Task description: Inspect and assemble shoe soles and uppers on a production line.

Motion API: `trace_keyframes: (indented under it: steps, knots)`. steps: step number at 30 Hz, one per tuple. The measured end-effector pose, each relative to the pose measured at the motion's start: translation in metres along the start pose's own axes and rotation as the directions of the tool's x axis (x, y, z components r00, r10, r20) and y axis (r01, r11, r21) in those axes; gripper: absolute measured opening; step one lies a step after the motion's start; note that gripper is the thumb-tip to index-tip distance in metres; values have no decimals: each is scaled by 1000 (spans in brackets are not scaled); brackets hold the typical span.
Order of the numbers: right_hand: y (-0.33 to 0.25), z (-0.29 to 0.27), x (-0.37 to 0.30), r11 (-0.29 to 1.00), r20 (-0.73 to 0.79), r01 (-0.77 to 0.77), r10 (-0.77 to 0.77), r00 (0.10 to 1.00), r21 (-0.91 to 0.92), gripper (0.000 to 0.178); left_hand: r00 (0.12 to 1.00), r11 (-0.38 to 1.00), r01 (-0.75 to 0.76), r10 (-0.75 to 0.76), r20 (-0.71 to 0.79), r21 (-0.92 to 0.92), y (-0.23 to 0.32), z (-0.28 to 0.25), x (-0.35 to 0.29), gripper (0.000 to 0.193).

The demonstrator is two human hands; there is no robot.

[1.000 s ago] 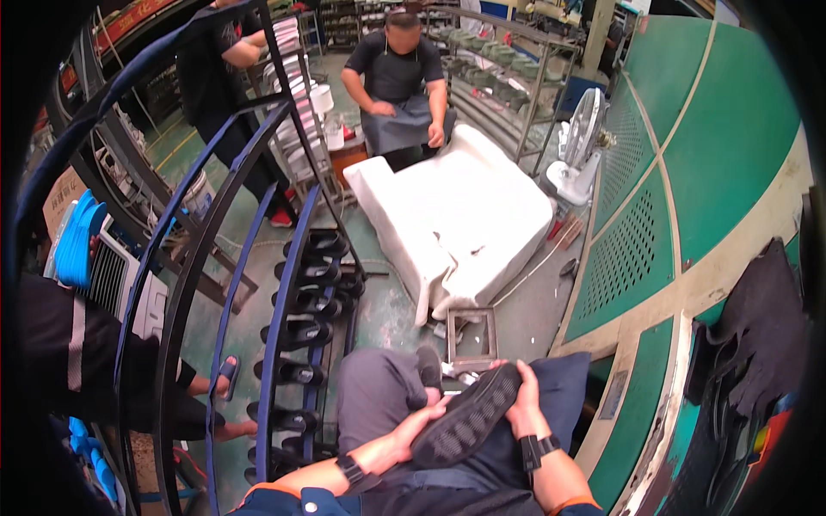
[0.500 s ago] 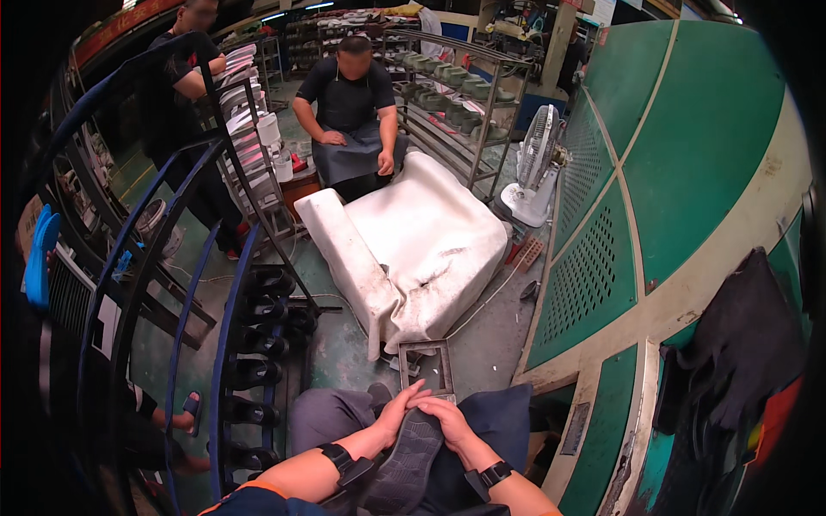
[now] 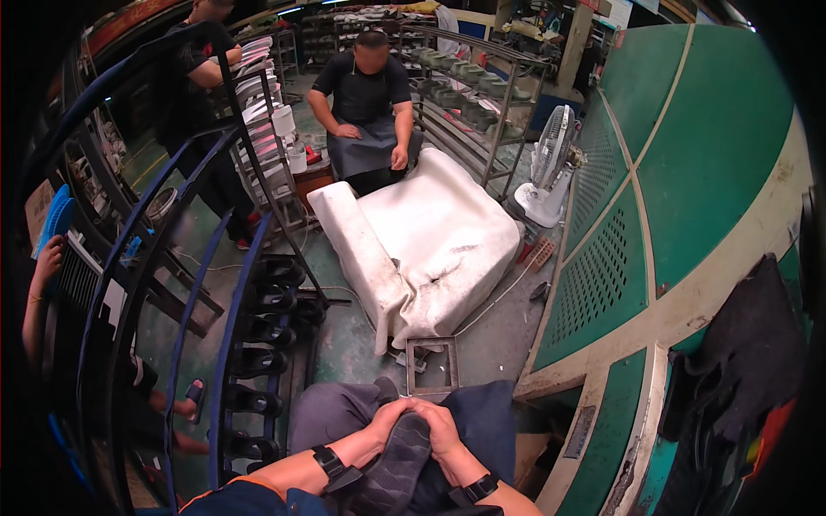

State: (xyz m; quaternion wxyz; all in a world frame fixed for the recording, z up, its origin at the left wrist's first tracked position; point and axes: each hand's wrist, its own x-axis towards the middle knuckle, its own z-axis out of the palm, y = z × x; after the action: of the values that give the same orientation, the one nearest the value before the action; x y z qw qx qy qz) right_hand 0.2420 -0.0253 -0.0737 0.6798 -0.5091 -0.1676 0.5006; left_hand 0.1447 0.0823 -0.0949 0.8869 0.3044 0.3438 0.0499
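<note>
Dark-soled shoe [image 3: 401, 456] sits at the bottom centre of the frame, over the lap, its patterned underside facing my camera. From my end of the feed, the relation I judge to matter most is its long axis: it slants from lower left to upper right, with the far end between both hands and the near end pointing back toward the wearer's body. The left hand [image 3: 389, 420] cups the far end along its left edge, and the right hand [image 3: 436, 428] wraps the same end from the right, fingers curled in and meeting at the tip; neither is nearer, since both touch it. I cannot tell what the hidden fingers do beneath. Just beyond the knees stands an open metal frame [image 3: 432, 341], below a white cloth-draped block [image 3: 439, 215] in the middle of the frame. As for holders, the blue-and-black rack [image 3: 226, 370] at left carries a column of black slippers [image 3: 258, 360], and the metal shelf rack [image 3: 498, 131] at upper centre-right holds olive-green shoes [image 3: 465, 71] in rows.
</note>
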Motion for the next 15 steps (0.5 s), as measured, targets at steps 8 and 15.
trace_keyframes:
  steps: [8,15]
  knots:
    - [-14,8,-9,991,44,108,-104,994,-82,37,994,992,-99,102,-44,75,18,26,-27,36]
    - [-40,20,-18,953,149,244,-219,964,-180,45,920,956,-277,234,315,96,21,21,-34,39]
